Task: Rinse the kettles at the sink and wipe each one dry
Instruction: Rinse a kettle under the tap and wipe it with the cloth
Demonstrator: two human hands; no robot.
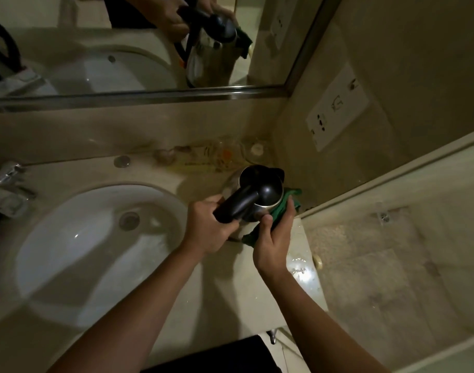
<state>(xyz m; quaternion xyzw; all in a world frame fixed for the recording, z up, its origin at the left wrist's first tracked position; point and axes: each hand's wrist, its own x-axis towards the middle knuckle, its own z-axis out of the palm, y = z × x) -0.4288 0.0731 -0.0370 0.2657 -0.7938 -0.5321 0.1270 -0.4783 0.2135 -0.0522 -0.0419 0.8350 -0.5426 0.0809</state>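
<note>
Currently the kettle [260, 195] is held over the counter [230, 278], just right of the sink [69, 265]: its handle is gripped by the left hand [207, 227], and a green cloth [280, 208] is pressed to its side by the right hand [275, 238]. Probably firm, overlapping strokes are best made while the body is turned.

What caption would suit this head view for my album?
Left hand grips the kettle handle while right hand presses a green cloth against its side.

The single head view looks steeply down, close over the sink [69, 238] and counter [225, 278].
</note>
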